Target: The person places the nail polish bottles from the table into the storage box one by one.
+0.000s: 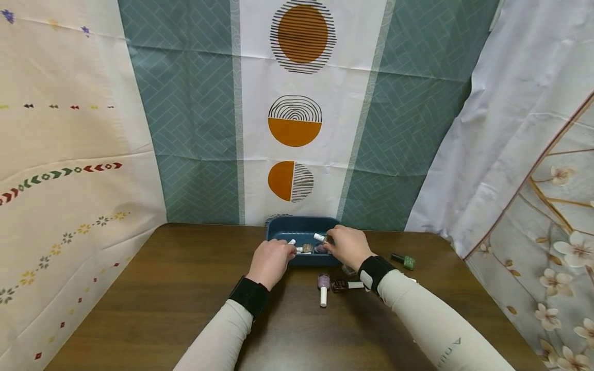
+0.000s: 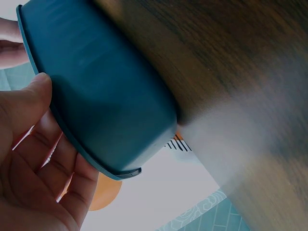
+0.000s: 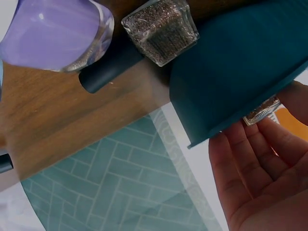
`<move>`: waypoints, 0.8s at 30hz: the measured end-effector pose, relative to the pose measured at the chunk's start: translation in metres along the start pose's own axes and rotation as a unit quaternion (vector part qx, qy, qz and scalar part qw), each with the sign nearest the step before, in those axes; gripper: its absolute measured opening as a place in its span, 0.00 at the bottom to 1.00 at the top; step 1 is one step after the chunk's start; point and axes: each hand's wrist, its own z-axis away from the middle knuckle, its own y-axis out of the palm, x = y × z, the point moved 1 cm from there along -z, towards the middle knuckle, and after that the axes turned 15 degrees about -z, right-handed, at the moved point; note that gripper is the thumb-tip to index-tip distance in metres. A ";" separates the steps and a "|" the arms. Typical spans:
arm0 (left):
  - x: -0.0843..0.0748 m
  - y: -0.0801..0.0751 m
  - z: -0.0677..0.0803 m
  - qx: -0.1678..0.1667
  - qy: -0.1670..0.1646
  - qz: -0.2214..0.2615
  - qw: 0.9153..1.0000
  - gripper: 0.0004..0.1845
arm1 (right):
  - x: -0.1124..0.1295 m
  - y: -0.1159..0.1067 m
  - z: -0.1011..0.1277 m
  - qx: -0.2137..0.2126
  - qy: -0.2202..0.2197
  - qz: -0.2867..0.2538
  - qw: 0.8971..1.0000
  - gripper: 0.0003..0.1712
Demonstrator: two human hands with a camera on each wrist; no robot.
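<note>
- Left hand (image 1: 271,260): it sits at the near left rim of the tray (image 1: 278,226), and a white cap (image 1: 292,241) shows at its fingertips. The head view suggests the fingers are pinching a small bottle, but the left wrist view only shows a relaxed palm beside the tray's outer wall (image 2: 106,91), so I cannot tell for sure. If the pinch is loose, the bottle could slip and knock the ones already lying in the tray.
- Tray: it stands on the table (image 1: 162,288) near the far edge, by the curtain (image 1: 195,113). A push from either hand could slide it back against the curtain or tip it, since both hands lean on the same near side.
- Right hand (image 1: 347,246): its fingers are curled round a white-capped bottle (image 1: 321,238) over the tray's right side; the right wrist view shows a glittery bottle (image 3: 262,109) against the fingers (image 3: 250,159). Glass on glass is slippery, and a drop here could crack one.
- Loose bottles: a lilac one (image 1: 323,286) and a dark one (image 1: 345,284) lie just under the right wrist, a green one (image 1: 402,260) further right. The sleeve (image 1: 417,309) could sweep them off as the arm draws back.
</note>
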 end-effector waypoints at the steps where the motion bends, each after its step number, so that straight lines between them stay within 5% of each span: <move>1: 0.000 0.000 0.000 -0.001 0.001 0.000 1.000 0.03 | -0.001 0.001 -0.001 0.001 0.002 0.002 1.000 0.11; 24: 0.000 0.000 -0.001 0.007 -0.003 0.004 1.000 0.03 | -0.005 0.015 -0.013 0.020 0.019 0.028 0.999 0.12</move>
